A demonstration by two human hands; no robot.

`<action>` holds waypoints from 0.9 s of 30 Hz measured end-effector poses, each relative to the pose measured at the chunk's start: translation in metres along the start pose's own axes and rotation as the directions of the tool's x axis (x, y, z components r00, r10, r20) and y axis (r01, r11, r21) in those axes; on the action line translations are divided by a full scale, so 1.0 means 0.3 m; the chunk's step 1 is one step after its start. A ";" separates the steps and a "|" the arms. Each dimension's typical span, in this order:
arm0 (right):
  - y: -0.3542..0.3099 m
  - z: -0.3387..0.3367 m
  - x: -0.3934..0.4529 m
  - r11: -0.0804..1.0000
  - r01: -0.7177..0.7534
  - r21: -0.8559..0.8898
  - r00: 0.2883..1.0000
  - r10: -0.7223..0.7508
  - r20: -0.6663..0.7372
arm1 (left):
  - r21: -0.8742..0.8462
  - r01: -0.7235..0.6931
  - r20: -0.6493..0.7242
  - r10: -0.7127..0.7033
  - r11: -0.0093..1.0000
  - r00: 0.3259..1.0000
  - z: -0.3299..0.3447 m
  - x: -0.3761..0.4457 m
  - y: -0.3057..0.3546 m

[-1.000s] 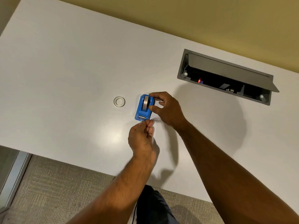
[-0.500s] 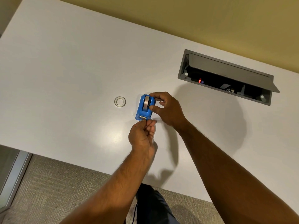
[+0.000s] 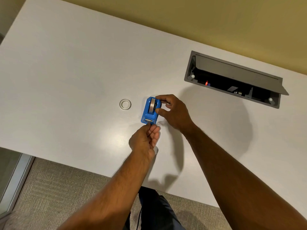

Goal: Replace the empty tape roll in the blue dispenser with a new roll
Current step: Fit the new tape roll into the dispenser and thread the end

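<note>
Glossy blue plastic on the dispenser (image 3: 149, 112), a shiny metal cutter strip at its front (catching light), sitting on the smooth, faintly reflective white table (image 3: 66, 77).

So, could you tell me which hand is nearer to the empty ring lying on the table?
The left hand, just below-right of the empty ring; the right hand is beyond the blue dispenser.

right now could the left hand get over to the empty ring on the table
Probably yes. The empty ring lies alone on the table, left of the blue dispenser, with nothing between. But the left hand is pinching at the dispenser's cutter end and must let go first.
</note>
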State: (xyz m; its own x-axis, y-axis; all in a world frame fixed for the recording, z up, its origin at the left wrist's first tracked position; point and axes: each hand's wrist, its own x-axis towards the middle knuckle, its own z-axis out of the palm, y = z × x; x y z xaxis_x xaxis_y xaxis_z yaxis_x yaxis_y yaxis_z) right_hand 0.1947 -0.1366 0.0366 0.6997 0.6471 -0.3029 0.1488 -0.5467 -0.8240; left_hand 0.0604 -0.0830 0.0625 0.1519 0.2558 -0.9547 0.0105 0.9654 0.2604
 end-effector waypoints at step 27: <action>0.012 0.004 0.005 0.999 0.025 -0.022 1.000 -0.025 0.002 | 0.303 -0.380 0.120 0.360 0.874 0.925 -0.039 0.037 0.011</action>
State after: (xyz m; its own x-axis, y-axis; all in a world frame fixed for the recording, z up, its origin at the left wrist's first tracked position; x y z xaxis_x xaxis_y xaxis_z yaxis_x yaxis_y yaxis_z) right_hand 0.1954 -0.1371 0.0327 0.6940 0.6620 -0.2830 0.1820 -0.5417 -0.8207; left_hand 0.0505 -0.0763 0.0512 0.2629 0.5784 -0.7722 0.2505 0.7320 0.6336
